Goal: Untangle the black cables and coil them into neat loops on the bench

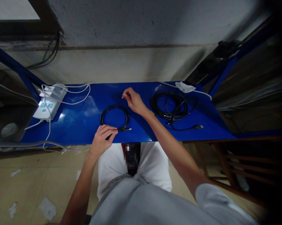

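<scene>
A thin black cable (102, 115) lies in a loose ring on the blue table. At the ring's near side, my left hand (103, 139) pinches it close to an end with a small metal plug (129, 129). Past the ring, to its upper right, my right hand (134, 100) is over the table with thumb and fingers drawn together. Whatever may be between those fingertips is too small or hidden to make out. To the right of my right forearm is a larger coil of black cables (158, 104), with a black connector (198, 127) stretching toward the front edge.
On the left a white power strip (41, 111) has plugs and white cords (86, 93) trailing across the blue table (84, 125). At the back right, a white cable with a crumpled white wrap (185, 87) lies along the edge. A wall (131, 62) stands behind; a wooden chair (248, 172) is at right.
</scene>
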`<act>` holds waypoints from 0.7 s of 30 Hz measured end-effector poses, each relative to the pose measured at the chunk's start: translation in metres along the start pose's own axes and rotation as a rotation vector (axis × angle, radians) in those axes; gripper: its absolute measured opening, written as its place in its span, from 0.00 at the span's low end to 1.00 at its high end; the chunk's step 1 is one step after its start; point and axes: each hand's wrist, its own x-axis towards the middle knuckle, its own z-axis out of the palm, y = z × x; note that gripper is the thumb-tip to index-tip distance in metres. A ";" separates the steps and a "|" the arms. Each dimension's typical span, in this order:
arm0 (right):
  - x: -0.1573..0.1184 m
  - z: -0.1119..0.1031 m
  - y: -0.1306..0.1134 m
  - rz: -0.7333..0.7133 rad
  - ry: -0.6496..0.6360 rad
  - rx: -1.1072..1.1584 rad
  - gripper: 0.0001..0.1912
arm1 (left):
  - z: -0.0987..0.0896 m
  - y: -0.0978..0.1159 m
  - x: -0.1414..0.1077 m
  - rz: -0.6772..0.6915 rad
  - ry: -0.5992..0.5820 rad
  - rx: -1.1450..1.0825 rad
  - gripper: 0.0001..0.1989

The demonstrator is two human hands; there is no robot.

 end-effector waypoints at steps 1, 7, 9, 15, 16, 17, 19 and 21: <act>0.003 0.002 0.002 0.004 -0.016 0.023 0.17 | 0.002 0.002 0.002 -0.005 -0.013 -0.003 0.06; -0.001 0.016 0.015 0.027 -0.098 0.066 0.20 | -0.004 0.014 0.020 0.028 -0.121 0.020 0.02; -0.008 0.019 0.018 0.020 -0.112 0.046 0.19 | -0.013 0.017 0.032 0.024 -0.148 0.007 0.08; -0.016 0.020 0.019 -0.011 -0.180 -0.049 0.16 | -0.021 -0.014 0.109 -0.093 -0.009 -0.001 0.12; -0.016 0.020 0.018 -0.015 -0.189 -0.055 0.16 | -0.018 -0.025 0.125 -0.076 -0.036 0.012 0.18; -0.016 0.019 0.018 -0.015 -0.194 -0.057 0.16 | -0.016 -0.035 0.139 -0.056 -0.079 0.018 0.23; -0.016 0.017 0.018 -0.005 -0.191 -0.050 0.17 | -0.009 -0.054 0.162 -0.032 -0.177 -0.005 0.22; -0.016 0.015 0.019 -0.001 -0.179 -0.034 0.19 | -0.002 -0.066 0.173 -0.036 -0.220 -0.052 0.17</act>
